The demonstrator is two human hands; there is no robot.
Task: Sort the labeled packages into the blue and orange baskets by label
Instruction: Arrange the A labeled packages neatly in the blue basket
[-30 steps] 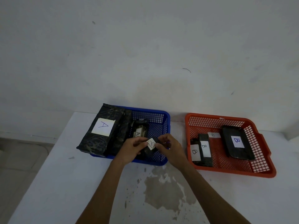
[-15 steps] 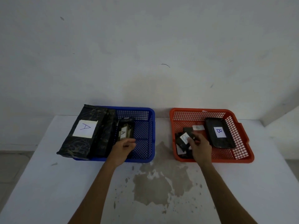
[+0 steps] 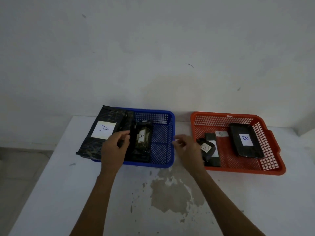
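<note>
Sorting near done: A packages [image 3: 142,141] in blue basket [image 3: 163,133] at frame centre-left, B packages [image 3: 244,140] in orange basket [image 3: 265,133] centre-right, left hand [image 3: 114,150] loosely curled over blue basket, right hand [image 3: 187,149] empty, fingers slack, between baskets; next, likely only tidying.

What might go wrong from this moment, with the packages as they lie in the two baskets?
The large A package leans over the blue basket rim; a bump from the left hand may tip it out. The small B package lies tilted on others in the orange basket and may slide.
</note>
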